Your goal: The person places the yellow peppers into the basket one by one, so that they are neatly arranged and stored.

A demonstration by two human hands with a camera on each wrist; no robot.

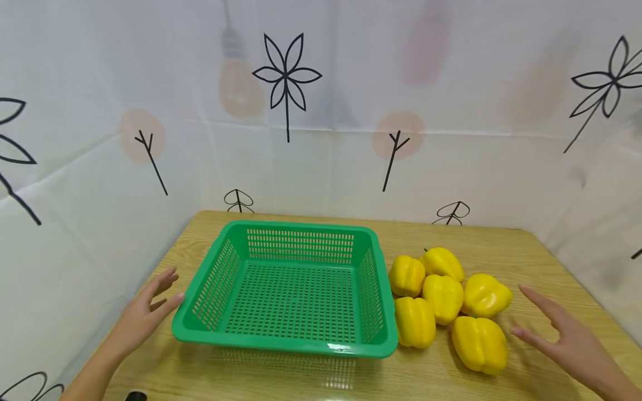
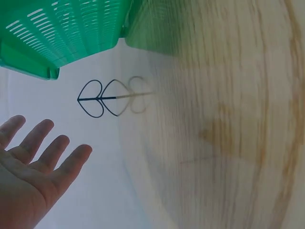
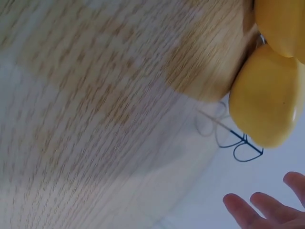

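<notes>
Yellow peppers (image 1: 443,299), six of them, lie just left of the person's right hand (image 1: 574,344), whose grip I read as wide: thumb and fingers spread apart, holding nothing. Its opening faces left, toward the group. From my feed, the relation that counts is that short sideways gap. The nearest pepper (image 1: 480,345) sits directly left of the thumb tip, and the far-right pepper (image 1: 486,295) lies left of the extended fingertips. I judge the nearest pepper's long axis to run roughly far to near, with its near end leaning right, so it lies across the hand's opening. The right hand is clearly the closer of the two to every pepper.

Left of the group, the two leftmost peppers sit just beside the right wall of a green basket (image 1: 291,346), which stands wider than deep on the surface (image 1: 230,384).

Beyond the basket's left side is the left hand (image 1: 137,323), its grip also wide, holding nothing. In the head view its thumb tip meets the rim; I cannot tell whether it touches, though the left wrist view shows the fingers well apart from the basket.

Farther out, I see a white cloth (image 1: 321,172) printed with plants hanging behind the surface.
</notes>
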